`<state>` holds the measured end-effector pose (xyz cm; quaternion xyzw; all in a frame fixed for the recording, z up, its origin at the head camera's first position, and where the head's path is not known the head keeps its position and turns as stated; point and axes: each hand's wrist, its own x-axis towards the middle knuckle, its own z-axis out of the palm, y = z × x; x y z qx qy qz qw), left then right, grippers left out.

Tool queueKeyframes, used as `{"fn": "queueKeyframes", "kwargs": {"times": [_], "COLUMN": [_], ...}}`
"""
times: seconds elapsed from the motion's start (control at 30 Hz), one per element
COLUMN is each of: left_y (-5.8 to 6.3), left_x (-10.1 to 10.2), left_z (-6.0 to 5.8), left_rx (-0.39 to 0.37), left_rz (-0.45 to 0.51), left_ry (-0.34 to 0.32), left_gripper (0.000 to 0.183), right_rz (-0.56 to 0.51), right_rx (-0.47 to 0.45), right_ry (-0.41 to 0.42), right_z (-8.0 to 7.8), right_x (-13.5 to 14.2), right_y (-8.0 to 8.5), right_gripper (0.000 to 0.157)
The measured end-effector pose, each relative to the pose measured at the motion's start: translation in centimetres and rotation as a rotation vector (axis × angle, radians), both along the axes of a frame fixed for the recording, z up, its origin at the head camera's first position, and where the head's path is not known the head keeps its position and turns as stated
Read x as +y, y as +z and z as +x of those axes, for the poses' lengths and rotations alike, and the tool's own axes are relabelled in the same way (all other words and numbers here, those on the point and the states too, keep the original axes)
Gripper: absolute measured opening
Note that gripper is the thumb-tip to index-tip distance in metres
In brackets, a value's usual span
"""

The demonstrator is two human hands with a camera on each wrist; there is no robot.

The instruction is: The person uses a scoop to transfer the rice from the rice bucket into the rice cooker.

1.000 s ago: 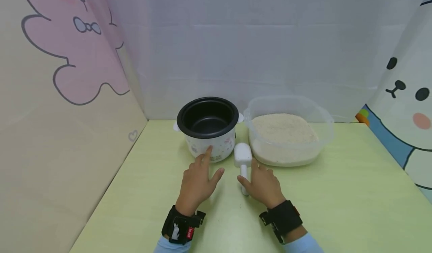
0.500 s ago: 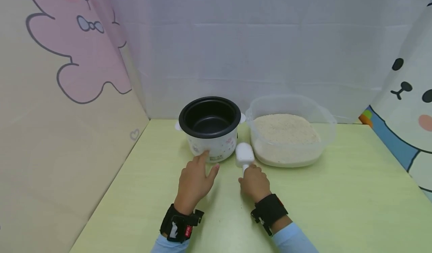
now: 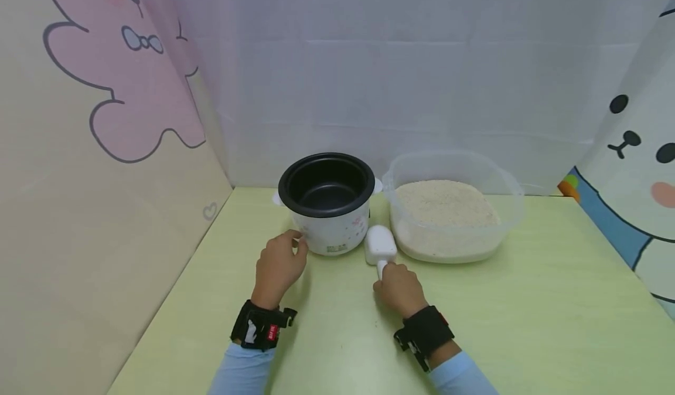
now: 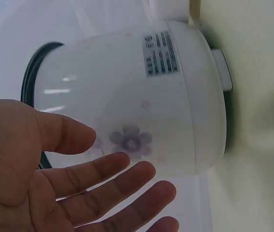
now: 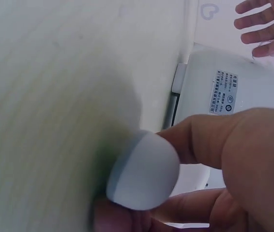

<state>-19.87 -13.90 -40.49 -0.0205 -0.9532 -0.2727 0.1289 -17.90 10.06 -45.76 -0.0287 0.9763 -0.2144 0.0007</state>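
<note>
A white scoop (image 3: 380, 244) lies on the table between the rice cooker and the tub. My right hand (image 3: 401, 289) grips its handle (image 5: 146, 171), with thumb and fingers round it in the right wrist view. The rice cooker (image 3: 337, 231), white with flower prints and a black inner pot, stands at the back with no lid on. My left hand (image 3: 279, 266) is at the cooker's lower left side. In the left wrist view its fingers (image 4: 122, 198) are spread and relaxed beside the white wall, holding nothing.
A translucent plastic tub (image 3: 508, 207) of pale rice-like grain (image 3: 445, 201) stands right of the cooker. A white curtain (image 3: 395, 90) hangs behind the light yellow table (image 3: 554, 301). Cartoon-printed panels (image 3: 132, 90) flank both sides.
My right hand has closed round the scoop's handle, after resting loosely over it. My left hand has moved left, from the cooker's front to its left side.
</note>
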Motion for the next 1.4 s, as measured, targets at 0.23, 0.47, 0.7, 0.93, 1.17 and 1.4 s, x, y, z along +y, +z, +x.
{"fn": "queueKeyframes", "kwargs": {"times": [0.23,0.47,0.7,0.93,1.17,1.4], "left_y": [-0.2,-1.2,-1.5,-1.0,-0.7,-1.1], "left_x": [-2.4,-3.3,-3.2,-3.5,-2.9,-2.6], "left_z": [-2.8,-5.6,-7.9,-10.1,-11.4,-11.3], "left_rx": [0.004,0.074,0.172,0.245,0.250,0.223], "left_rz": [0.051,0.093,0.223,0.304,0.354,0.406], "left_ry": [0.094,0.163,0.224,0.248,0.216,0.234], "left_gripper": [0.035,0.048,0.059,0.058,0.061,0.055], "right_rz": [-0.081,-0.132,-0.148,-0.158,-0.112,0.034], "right_rx": [0.011,0.016,0.038,0.032,0.047,0.121], "right_ry": [0.026,0.017,0.012,-0.010,-0.055,-0.066], "right_z": [0.4,0.5,0.6,0.8,1.3,1.8], "right_x": [0.6,1.0,1.2,1.1,1.4,1.3], "right_y": [0.3,-0.2,-0.2,-0.1,0.6,1.0], "right_gripper": [0.020,0.020,0.018,0.022,0.024,0.030]}}
